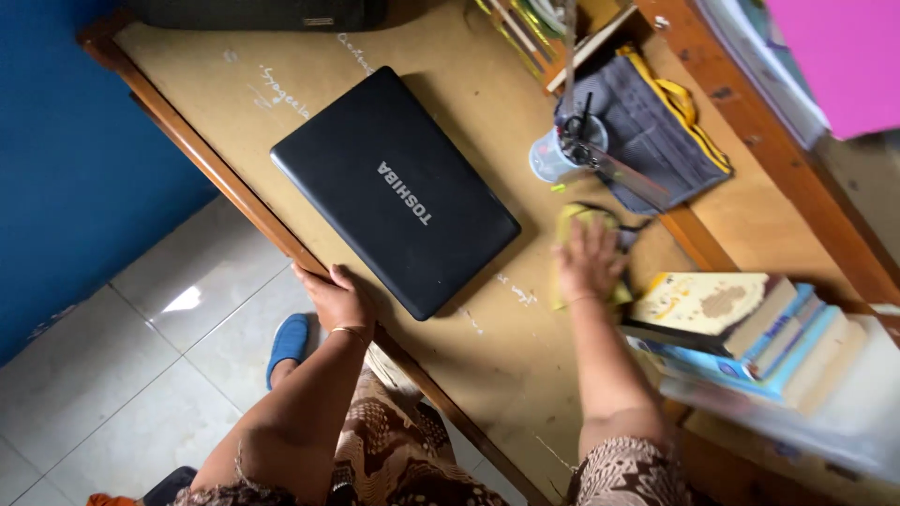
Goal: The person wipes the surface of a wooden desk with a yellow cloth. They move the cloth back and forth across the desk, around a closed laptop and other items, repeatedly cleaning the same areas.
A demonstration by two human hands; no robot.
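My right hand lies flat, fingers spread, on a yellow cloth on the brown wooden desk. The hand presses the cloth against the desktop. My left hand rests on the desk's near edge, fingers curled over the rim, right next to the corner of a closed black laptop. The laptop lies flat on the desk at an angle.
A stack of books sits just right of the cloth. A white cup with pens and scissors and a grey pouch with yellow trim stand beyond it. Blue wall and pale tiled floor lie left; a blue slipper shows below.
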